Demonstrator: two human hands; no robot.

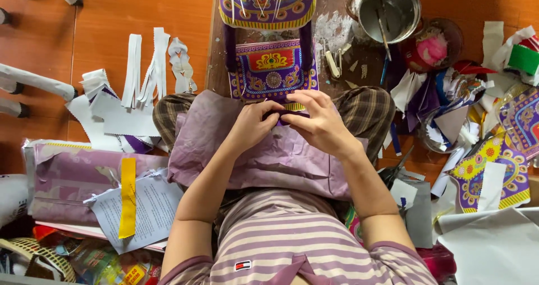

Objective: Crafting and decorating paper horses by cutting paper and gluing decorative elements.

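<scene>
I sit cross-legged with a crumpled mauve paper sheet spread over my lap. My left hand and my right hand meet over its upper edge, fingers pinched together on a small dark purple paper piece. Just beyond my hands stands a purple paper model with red, gold and white ornament, its lower yellow-striped edge touching my fingers. A taller matching purple section rises behind it.
White zigzag-cut paper strips lie on the orange floor at left. A metal pot with a brush stands at top right. Printed purple sheets and scraps pile at right. A yellow strip lies on papers at left.
</scene>
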